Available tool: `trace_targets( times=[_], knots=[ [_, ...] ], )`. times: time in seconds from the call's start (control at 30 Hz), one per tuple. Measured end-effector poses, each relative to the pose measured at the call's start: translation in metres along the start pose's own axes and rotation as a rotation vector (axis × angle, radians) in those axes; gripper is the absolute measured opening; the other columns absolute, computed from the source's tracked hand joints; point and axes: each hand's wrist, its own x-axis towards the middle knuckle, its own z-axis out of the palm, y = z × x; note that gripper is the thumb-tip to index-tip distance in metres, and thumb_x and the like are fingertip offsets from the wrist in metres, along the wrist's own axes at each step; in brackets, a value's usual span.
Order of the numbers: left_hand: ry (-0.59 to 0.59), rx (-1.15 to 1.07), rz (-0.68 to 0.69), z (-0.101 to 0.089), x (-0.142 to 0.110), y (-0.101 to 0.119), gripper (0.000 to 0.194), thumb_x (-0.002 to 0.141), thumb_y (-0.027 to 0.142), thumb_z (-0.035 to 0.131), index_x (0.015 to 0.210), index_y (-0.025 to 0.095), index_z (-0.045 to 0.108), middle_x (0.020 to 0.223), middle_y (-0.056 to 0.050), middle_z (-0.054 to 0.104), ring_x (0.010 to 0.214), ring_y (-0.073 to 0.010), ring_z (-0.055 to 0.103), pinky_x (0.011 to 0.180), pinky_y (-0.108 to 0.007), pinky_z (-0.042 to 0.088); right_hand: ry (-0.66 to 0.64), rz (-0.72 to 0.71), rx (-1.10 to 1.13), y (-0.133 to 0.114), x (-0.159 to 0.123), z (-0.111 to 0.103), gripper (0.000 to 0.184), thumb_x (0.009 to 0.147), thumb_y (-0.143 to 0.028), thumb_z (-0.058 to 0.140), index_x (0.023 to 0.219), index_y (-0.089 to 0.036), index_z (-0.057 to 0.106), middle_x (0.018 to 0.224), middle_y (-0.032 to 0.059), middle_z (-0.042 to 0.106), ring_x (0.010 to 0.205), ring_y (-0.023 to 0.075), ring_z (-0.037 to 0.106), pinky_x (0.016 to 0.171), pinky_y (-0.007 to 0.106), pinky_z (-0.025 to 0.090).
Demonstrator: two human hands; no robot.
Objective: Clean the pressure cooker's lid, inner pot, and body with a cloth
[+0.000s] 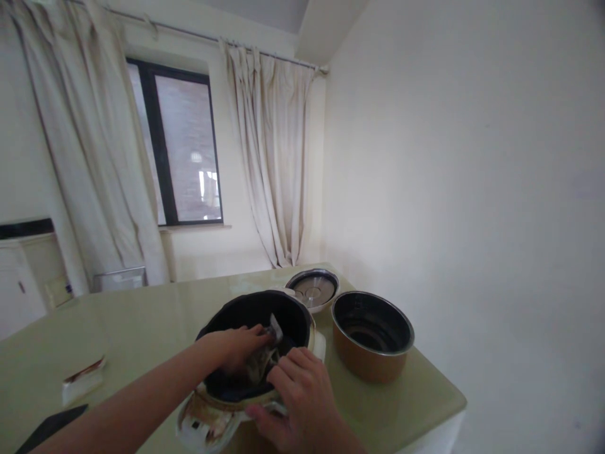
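Observation:
A white pressure-cooker-like body [208, 424] with a deep black interior stands at the table's near side, brown stains on its front. My left hand [243, 347] reaches down inside, its fingers closed over a crumpled greyish cloth [259, 366]. Blur and shadow partly hide those fingertips. Over the near right edge of the body my right hand [297, 384] is curled, fingers on top and thumb lower outside, gripping the rim. A copper-orange inner pot [371, 359] with a dark inside sits upright to the right, apart from both hands.
Behind the cooker body lies a round lid [314, 291], its metal underside up. On the left of the pale green table [155, 328] are a small white piece [84, 379] with a reddish-brown edge and a dark flat object [51, 429]. The wall [472, 221] rises close along the right.

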Motion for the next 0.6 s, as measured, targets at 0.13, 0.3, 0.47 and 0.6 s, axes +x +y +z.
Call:
trace_targets(
  times=[0.13,0.3,0.47,0.6],
  knots=[
    [0.07,0.079,0.022,-0.006,0.02,-0.005,0.095,0.069,0.017,0.07,0.159,0.04,0.052,0.16,-0.016,0.055,0.133,-0.049,0.063,0.106,-0.066,0.053,0.045,-0.008,0.02,0.002,0.0,0.003,0.05,0.095,-0.069,0.058,0.077,-0.023,0.055,0.072,0.0025,0.065,0.071,0.0201,0.059,0.069,0.036,0.041],
    [0.06,0.03,-0.063,-0.01,0.034,0.0,0.094,0.073,0.018,0.07,0.163,0.036,0.048,0.172,-0.018,0.039,0.147,-0.0558,0.047,0.11,-0.073,0.047,0.054,-0.002,0.027,0.001,-0.001,0.002,0.05,0.093,-0.069,0.062,0.076,-0.023,0.054,0.072,0.0024,0.065,0.072,0.0203,0.059,0.071,0.036,0.042],
    [-0.017,-0.048,0.232,-0.005,0.015,0.007,0.072,0.068,0.008,0.069,0.135,0.035,0.072,0.154,-0.009,0.062,0.139,-0.0419,0.06,0.119,-0.063,0.043,0.099,-0.025,0.017,0.001,-0.001,0.005,0.051,0.096,-0.07,0.057,0.076,-0.023,0.053,0.071,0.0013,0.064,0.07,0.02,0.058,0.07,0.036,0.04],
    [-0.036,-0.109,0.262,-0.003,0.005,-0.007,0.062,0.057,0.002,0.067,0.109,0.033,0.082,0.13,-0.002,0.077,0.118,-0.0318,0.071,0.104,-0.043,0.057,0.151,-0.061,0.007,0.003,0.001,0.009,0.053,0.096,-0.072,0.055,0.076,-0.023,0.053,0.068,0.0006,0.063,0.067,0.0191,0.057,0.066,0.037,0.037]
  ],
)
